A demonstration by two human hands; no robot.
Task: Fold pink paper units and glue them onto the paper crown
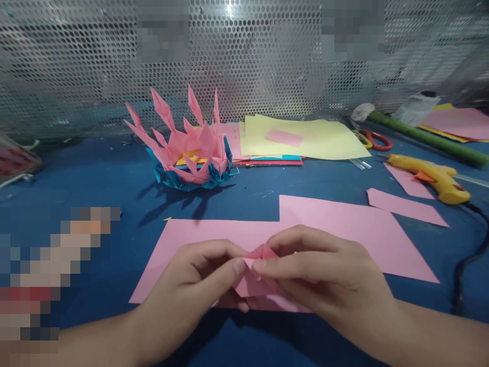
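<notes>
A small folded piece of pink paper (250, 286) is held between both hands near the front of the table. My left hand (198, 278) pinches its left side, thumb on top and fingers curled underneath. From the right, my right hand (328, 275) grips the upper folds with thumb and fingertips, which hide part of the paper. Beneath the hands lie flat pink sheets (336, 219). Farther back stands a pink folded-paper crown shape (191, 153) with tall pointed tips and a blue crumpled base.
Yellow paper sheets (324, 137) lie in a stack at the back. At the right are a yellow glue gun (428, 173) with a black cord, red-handled scissors (378, 141), a green rod (428, 136) and pink strips (407, 205). A perforated metal panel (244, 66) stands behind.
</notes>
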